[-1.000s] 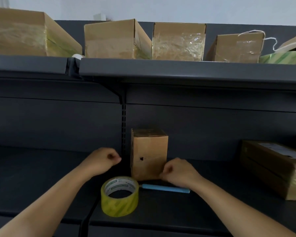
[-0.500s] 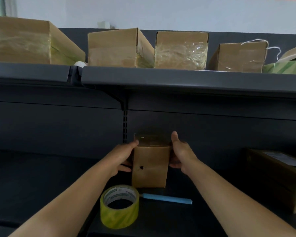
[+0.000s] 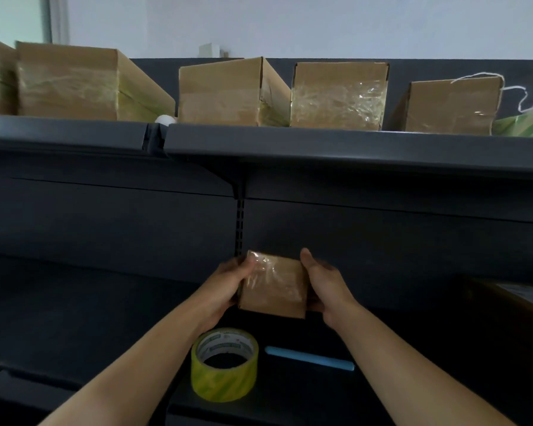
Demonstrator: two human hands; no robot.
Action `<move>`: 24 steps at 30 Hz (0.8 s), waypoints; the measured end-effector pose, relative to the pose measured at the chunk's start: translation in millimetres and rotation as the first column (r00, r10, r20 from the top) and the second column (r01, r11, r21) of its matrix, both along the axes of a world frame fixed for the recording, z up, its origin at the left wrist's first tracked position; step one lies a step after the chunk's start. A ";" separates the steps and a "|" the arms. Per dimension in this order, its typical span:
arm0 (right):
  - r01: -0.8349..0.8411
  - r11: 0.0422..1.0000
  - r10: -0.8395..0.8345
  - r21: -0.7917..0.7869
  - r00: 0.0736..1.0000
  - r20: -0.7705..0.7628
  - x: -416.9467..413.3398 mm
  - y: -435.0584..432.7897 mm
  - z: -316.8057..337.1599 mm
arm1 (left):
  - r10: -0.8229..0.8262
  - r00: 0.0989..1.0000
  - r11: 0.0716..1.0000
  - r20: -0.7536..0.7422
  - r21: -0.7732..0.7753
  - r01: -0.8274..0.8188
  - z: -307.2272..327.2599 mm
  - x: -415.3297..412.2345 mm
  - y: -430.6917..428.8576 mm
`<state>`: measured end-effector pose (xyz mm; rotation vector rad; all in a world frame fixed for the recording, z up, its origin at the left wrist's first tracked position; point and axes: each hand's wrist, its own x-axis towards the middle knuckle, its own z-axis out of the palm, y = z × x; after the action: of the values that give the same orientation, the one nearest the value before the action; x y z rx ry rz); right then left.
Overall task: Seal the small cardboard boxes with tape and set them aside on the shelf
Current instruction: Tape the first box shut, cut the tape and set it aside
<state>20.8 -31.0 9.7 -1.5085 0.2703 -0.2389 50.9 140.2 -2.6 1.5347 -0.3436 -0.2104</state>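
left hand (image 3: 228,282) grips taped box (image 3: 274,287) | right hand (image 3: 323,282) grips it | box above tape roll (image 3: 224,364)

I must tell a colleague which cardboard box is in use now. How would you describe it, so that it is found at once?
Find the dark upper shelf that carries a row of taped boxes. Below it, above the yellow tape roll, the left hand and the right hand grip a small cardboard box. It alone is held in the air; the others rest on shelves.
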 end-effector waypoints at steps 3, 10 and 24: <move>-0.033 0.999 0.032 0.024 0.998 0.050 -2.6 7.2 -6.3 | 0.163 0.984 0.982 0.072 0.082 -0.168 -7.7 2.4 -2.8; -0.075 0.997 0.080 -0.036 0.986 0.143 -8.5 27.6 -6.9 | 0.272 0.961 0.962 0.050 -0.019 -0.271 -11.5 -9.5 18.4; -0.253 0.957 0.280 -0.143 0.933 0.227 -0.6 146.0 3.3 | 0.512 0.857 0.850 0.059 -0.180 -0.495 -1.5 -31.7 131.6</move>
<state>20.2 115.0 13.0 -1.5895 -0.1491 -0.2223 19.2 271.8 -4.1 1.4267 -0.0263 0.3099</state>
